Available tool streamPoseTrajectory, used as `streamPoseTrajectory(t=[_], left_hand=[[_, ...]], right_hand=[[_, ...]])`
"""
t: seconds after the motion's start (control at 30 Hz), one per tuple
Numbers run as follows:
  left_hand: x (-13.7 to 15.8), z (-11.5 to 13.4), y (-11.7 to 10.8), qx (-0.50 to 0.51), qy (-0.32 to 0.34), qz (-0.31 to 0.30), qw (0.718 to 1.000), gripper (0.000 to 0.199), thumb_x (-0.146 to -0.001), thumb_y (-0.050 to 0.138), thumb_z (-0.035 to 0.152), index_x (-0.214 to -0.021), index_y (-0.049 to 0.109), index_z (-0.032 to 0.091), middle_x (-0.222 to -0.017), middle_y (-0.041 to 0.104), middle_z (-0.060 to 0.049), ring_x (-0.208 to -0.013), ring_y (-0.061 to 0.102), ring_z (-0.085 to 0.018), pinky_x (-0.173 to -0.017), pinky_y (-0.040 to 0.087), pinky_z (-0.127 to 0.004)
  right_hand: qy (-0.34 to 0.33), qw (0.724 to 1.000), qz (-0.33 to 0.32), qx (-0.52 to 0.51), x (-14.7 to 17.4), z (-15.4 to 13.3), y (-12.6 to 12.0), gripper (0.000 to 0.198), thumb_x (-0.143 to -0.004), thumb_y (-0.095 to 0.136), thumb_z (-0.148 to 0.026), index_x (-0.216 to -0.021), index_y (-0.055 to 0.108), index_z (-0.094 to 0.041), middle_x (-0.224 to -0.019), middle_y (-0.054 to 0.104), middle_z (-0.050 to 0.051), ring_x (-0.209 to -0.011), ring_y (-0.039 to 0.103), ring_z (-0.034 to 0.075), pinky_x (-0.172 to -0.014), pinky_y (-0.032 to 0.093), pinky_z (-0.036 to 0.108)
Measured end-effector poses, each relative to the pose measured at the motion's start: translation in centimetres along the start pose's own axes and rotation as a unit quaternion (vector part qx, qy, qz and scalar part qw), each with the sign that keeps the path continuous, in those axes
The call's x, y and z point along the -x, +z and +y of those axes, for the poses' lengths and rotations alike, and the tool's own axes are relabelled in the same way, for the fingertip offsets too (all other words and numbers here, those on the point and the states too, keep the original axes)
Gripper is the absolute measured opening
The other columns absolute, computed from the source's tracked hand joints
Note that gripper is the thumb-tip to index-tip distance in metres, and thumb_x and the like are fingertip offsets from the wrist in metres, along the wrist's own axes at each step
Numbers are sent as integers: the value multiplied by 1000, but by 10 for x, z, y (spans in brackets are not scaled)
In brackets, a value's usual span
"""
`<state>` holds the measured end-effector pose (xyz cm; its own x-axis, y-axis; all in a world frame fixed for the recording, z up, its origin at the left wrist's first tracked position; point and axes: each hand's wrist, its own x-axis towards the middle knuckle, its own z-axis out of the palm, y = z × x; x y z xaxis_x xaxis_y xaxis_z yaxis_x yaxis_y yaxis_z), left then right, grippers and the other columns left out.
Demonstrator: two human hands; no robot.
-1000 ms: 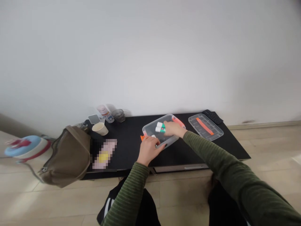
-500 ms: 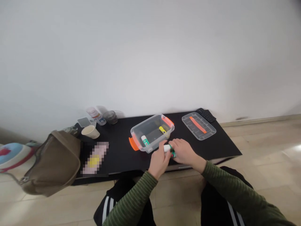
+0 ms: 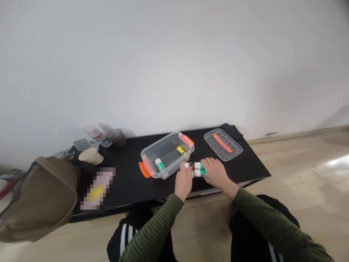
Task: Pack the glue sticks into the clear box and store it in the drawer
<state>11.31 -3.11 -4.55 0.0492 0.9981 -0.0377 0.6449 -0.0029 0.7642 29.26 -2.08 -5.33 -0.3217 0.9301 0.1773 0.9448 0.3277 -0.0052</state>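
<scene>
Two glue sticks [image 3: 200,169] with white ends and green bodies lie side by side in my right hand [image 3: 216,175], whose fingers are wrapped round them. Close by on the left, my left hand [image 3: 184,182] is closed on a small white piece [image 3: 187,165] that looks like a glue stick cap; most of it is hidden by the fingers. Both hands are over the table's front edge, just right of a clear plastic box [image 3: 170,171] with orange latches. Inside the box are another green and white glue stick [image 3: 159,165] and a yellow tube-like item [image 3: 181,150].
A clear lid [image 3: 236,149] with an orange handle lies on the black table [image 3: 128,182] to the right, beside a black keypad-like object [image 3: 235,131]. On the left are a paper cup [image 3: 91,156], a dark glass [image 3: 116,137], a bottle [image 3: 97,136] and a brown bag [image 3: 40,196].
My hands have drawn slightly apart, and both glue sticks in my right hand now show. The view has turned a little to the right.
</scene>
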Motion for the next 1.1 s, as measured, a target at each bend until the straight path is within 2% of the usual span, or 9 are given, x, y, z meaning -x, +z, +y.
streamPoseTrajectory(t=[0.07,0.17,0.23,0.33,0.43,0.53,0.8,0.97,1.1], left_hand=[[-3,-1,3,-36,-2,-6,999,38,-103,19,47,-108,46,21,-75,66,-2,-68,65,-19,-63,41,-26],[-9,-2,14,-196,67,-46,977,35,-102,30,47,-113,48,20,-82,68,-5,-75,69,-22,-67,45,-28],[-15,-4,25,-300,114,-61,945,32,-100,38,46,-113,51,20,-95,67,-8,-81,70,-24,-68,47,-28],[-27,-6,41,-383,137,-54,912,28,-98,46,40,-115,53,19,-113,60,-11,-83,70,-22,-65,50,-28],[-39,-9,51,-402,154,-46,901,27,-95,53,36,-116,54,19,-118,54,-10,-86,69,-22,-65,53,-29],[-48,-10,59,-386,170,-45,906,27,-93,57,35,-114,55,18,-116,54,-9,-95,67,-23,-68,55,-30],[-60,-13,73,-233,180,-20,956,61,-83,72,32,-134,42,15,-125,51,-13,-116,59,-25,-87,55,-33],[-49,-6,50,-174,231,22,957,57,-84,70,22,-134,45,14,-128,53,-13,-119,57,-24,-96,51,-34],[-25,4,9,-203,345,89,912,26,-92,56,21,-119,59,20,-119,63,-9,-112,60,-23,-94,49,-39]], right_hand=[[88,994,-61,-26,-5,15,4,30,-80,60,-25,-108,53,-17,-103,63,11,-92,59,26,-71,34,32],[218,961,-148,-88,-16,36,13,41,-79,64,-33,-114,50,-18,-109,64,11,-94,64,27,-69,38,31],[263,943,-171,-108,-24,41,21,47,-78,65,-38,-117,48,-18,-114,63,13,-99,65,29,-71,41,33],[292,938,-159,-102,-32,39,31,51,-79,66,-41,-120,48,-16,-119,61,15,-106,64,31,-77,45,35],[296,942,-130,-89,-35,35,36,50,-83,64,-47,-119,49,-16,-120,60,16,-109,62,30,-80,46,35],[275,956,-92,-53,-33,36,39,46,-88,61,-51,-116,51,-16,-119,59,16,-110,59,28,-77,47,32],[216,975,-24,40,-29,44,40,39,-95,52,-49,-108,59,-13,-109,62,18,-106,54,30,-79,47,36],[205,978,27,0,-34,43,35,32,-95,52,-40,-109,60,-13,-108,63,16,-107,53,30,-81,46,36],[143,977,117,-104,-37,35,23,27,-94,50,-29,-115,59,-15,-112,63,14,-109,53,29,-89,46,40]])
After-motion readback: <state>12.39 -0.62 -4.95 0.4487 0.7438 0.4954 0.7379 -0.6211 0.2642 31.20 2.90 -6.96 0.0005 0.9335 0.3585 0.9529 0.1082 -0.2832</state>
